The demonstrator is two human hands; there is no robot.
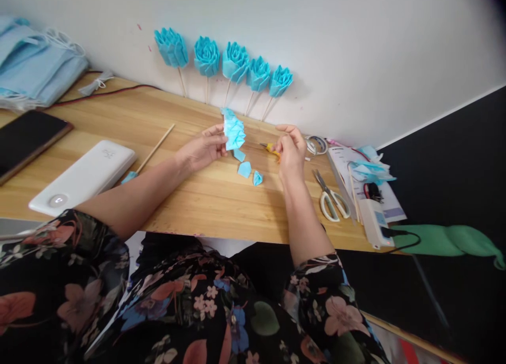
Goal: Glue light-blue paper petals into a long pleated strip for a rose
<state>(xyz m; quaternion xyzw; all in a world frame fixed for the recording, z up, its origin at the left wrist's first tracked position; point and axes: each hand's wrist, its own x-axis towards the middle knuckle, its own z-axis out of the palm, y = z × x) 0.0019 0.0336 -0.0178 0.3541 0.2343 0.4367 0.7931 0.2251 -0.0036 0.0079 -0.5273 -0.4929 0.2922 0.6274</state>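
My left hand [203, 149] pinches a strip of folded light-blue petals [234, 133], held above the wooden table. Below the strip lie loose blue pieces: a flat petal [244, 169] and a small folded bud [258, 178]. To the right, my right hand [291, 150] has its index finger stretched leftward and the other fingers curled. Next to those curled fingers shows a yellow tool [271, 148] with a narrow dark tip pointing left. The rest of it is hidden, and I cannot tell whether the fingers grip it.
Several blue rose-like flowers on sticks [236, 63] stand along the wall. Scissors [332, 198], tape rolls [316, 145] and a white adapter [377, 224] lie right. A white power bank [85, 175], phone [29, 142], wooden stick [154, 150] and stacked masks [39, 66] are left.
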